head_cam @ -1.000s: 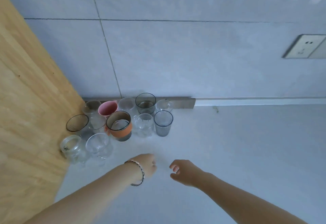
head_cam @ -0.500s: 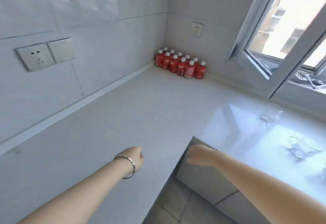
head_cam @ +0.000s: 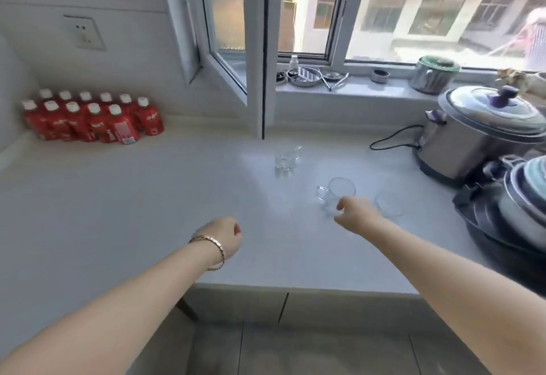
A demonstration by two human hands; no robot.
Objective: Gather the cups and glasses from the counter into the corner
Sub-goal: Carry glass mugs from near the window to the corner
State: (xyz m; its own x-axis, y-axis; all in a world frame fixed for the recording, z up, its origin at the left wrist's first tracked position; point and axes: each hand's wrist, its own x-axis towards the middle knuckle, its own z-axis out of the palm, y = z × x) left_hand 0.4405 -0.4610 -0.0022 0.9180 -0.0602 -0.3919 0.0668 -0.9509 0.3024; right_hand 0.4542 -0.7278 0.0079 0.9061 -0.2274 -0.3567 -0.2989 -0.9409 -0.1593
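Three clear glasses stand on the white counter (head_cam: pixel 147 197) under the window. A small glass jug with a spout (head_cam: pixel 286 158) is farthest back. A handled glass mug (head_cam: pixel 336 193) stands closer, and a low clear glass (head_cam: pixel 389 203) sits to its right. My right hand (head_cam: pixel 356 215) hovers just in front of the mug with fingers apart, almost touching it and holding nothing. My left hand (head_cam: pixel 224 237), with a bracelet on the wrist, is loosely curled over the counter's middle, empty. The corner with the gathered cups is out of view.
A pack of red bottles (head_cam: pixel 91 119) fills the far left corner. An open window sash (head_cam: pixel 260 49) juts over the counter above the jug. A steel cooker (head_cam: pixel 478 135) with its cord and stacked pots (head_cam: pixel 520 206) crowd the right end. The counter's front edge (head_cam: pixel 295 287) is near me.
My view swung right from the corner of gathered cups, past the red bottles, to the window side. My right hand reached forward to the handled mug; my left stayed curled and empty.
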